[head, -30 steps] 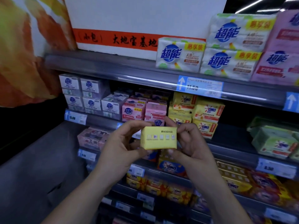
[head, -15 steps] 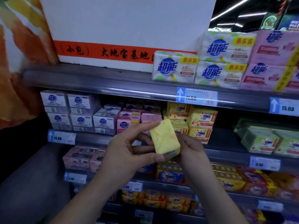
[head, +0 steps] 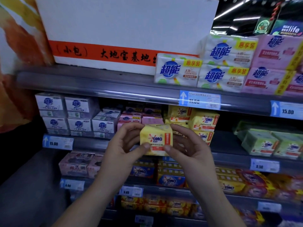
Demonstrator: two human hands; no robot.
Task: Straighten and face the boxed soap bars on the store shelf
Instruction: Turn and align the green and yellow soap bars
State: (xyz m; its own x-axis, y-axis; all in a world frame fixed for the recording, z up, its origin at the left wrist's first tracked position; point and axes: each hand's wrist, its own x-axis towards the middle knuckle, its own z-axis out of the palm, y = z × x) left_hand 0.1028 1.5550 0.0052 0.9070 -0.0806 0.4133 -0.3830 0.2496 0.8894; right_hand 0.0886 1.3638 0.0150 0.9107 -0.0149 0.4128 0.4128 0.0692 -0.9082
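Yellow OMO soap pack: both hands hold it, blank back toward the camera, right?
Not quite. The head view shows the yellow OMO soap pack, held by the left hand and right hand, with its printed OMO front toward the camera.

White foam box (head: 126, 27), blue price tags (head: 199, 99)

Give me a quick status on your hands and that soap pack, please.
Left hand and right hand both pinching yellow soap pack, logo side showing. Held before the yellow stack. No obstruction seen.
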